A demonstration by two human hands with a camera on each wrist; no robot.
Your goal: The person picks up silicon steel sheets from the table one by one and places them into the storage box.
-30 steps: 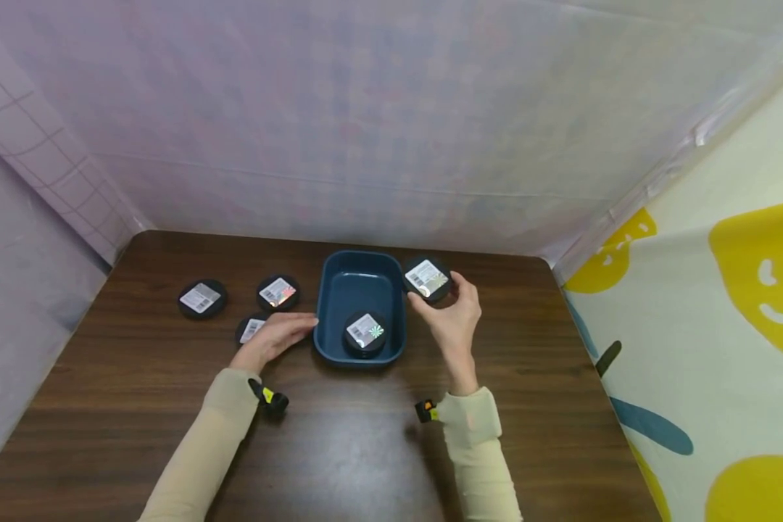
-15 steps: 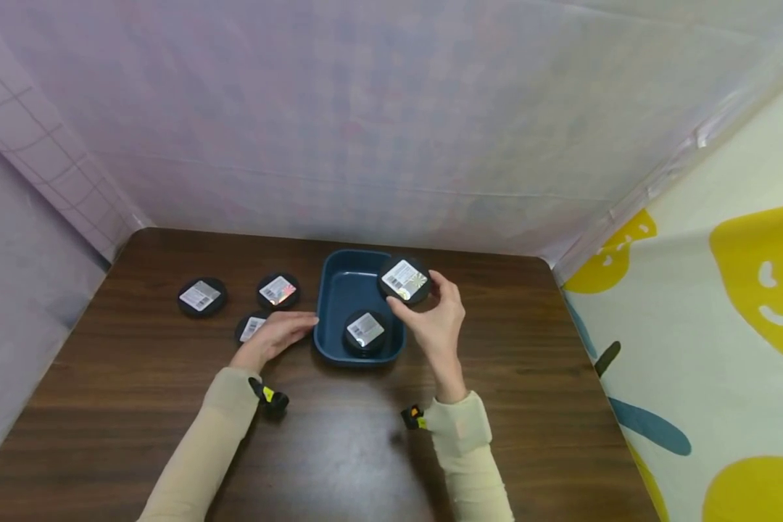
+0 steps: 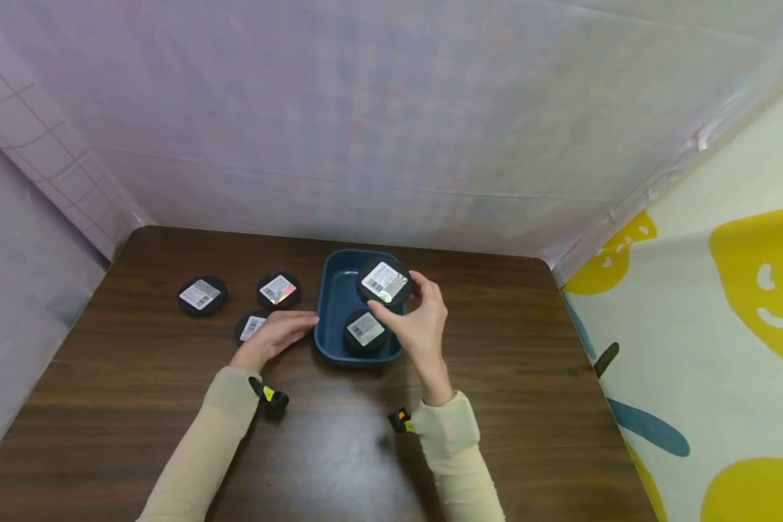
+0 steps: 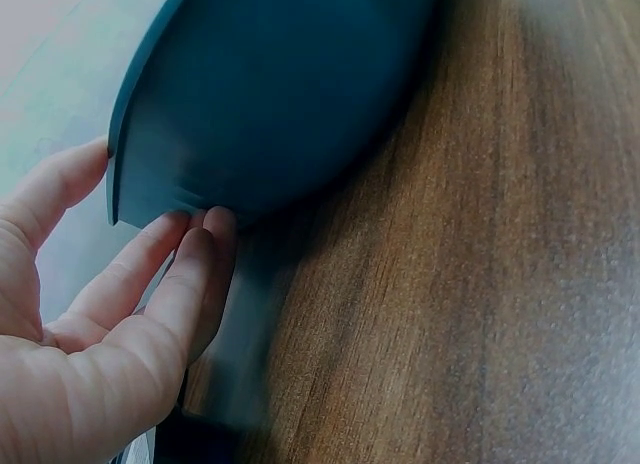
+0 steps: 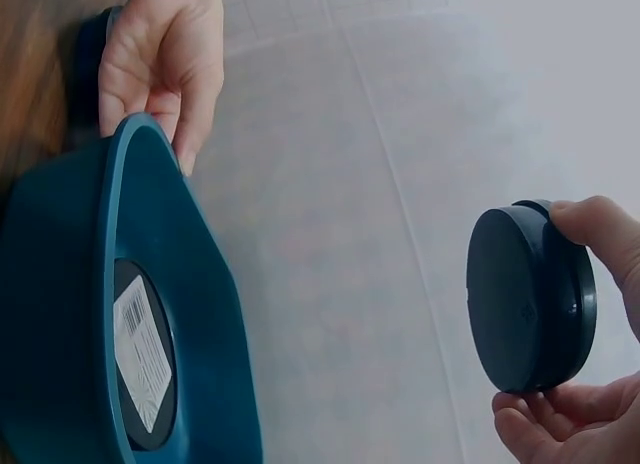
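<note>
My right hand (image 3: 419, 319) pinches a flat round black container (image 3: 384, 282) between thumb and fingers, its white label facing up. In the right wrist view this container (image 5: 530, 296) hangs in the air, well apart from the rim of the blue rectangular tub (image 3: 331, 290). Another labelled black container (image 3: 365, 330) lies stacked at the near end inside the tub. My left hand (image 3: 275, 338) touches the tub's left side with nearly straight fingers. In the left wrist view, its thumb is at the rim and its fingertips (image 4: 221, 220) rest against the outer wall.
Left of the tub lie three more black containers, one at the far left (image 3: 201, 296), one nearer the tub (image 3: 278, 291), and one partly hidden behind my left hand (image 3: 251, 328). They lie on a brown wooden table (image 3: 339, 449), with a pale curtain wall (image 3: 365, 145) along its back edge.
My right hand has carried the round container leftward from beside the tub's right edge to over its right part. My left hand has stayed in place at the tub's side.
</note>
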